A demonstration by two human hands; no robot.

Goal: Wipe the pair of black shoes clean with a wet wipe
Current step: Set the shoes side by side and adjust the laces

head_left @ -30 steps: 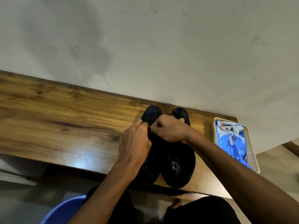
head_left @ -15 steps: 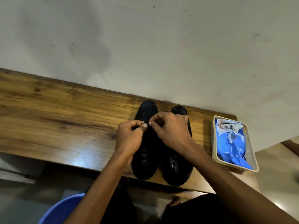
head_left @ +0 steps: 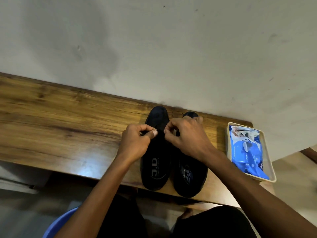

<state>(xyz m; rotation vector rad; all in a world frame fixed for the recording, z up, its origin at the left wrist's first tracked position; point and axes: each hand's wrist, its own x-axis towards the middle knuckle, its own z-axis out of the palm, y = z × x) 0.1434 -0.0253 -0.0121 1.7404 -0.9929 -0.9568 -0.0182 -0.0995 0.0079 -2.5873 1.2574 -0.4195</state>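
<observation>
Two black shoes (head_left: 173, 157) side by side at centre frame on wooden tabletop (head_left: 68, 127), toes toward wall; left hand (head_left: 135, 143) and right hand (head_left: 187, 136) pinch at left shoe's laces; wipes pack (head_left: 247, 152) in tray (head_left: 271, 169), right edge.

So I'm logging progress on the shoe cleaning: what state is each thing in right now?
Left shoe: upright on the table, laces pinched by both hands.
Right shoe: upright beside it, partly under the right hand.
Left hand: pinching the lace.
Right hand: pinching the lace.
Wipes pack: in the tray, a wipe sticking out on top.
</observation>
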